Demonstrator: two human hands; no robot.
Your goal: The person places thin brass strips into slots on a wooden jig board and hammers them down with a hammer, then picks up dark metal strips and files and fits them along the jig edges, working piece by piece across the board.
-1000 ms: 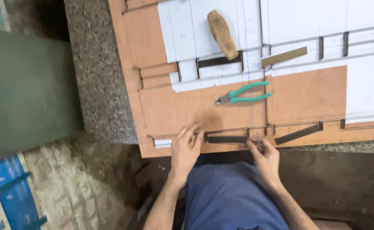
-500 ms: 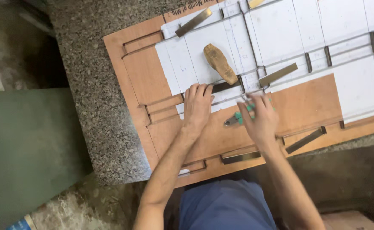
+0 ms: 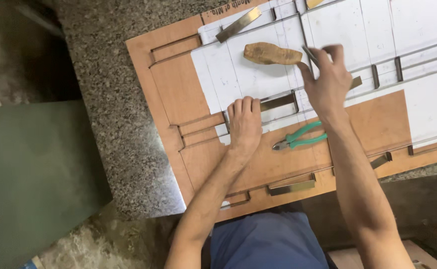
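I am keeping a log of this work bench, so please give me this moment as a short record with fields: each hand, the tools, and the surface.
left hand: the left hand lies flat, palm down, on the brown plywood die board, fingertips at a thin metal strip set in a slot
right hand: the right hand is raised over the white paper template, pinching a thin metal blade
tools: green-handled pliers lie on the board between the forearms; a worn wooden mallet head rests on the paper
surface: speckled grey stone table
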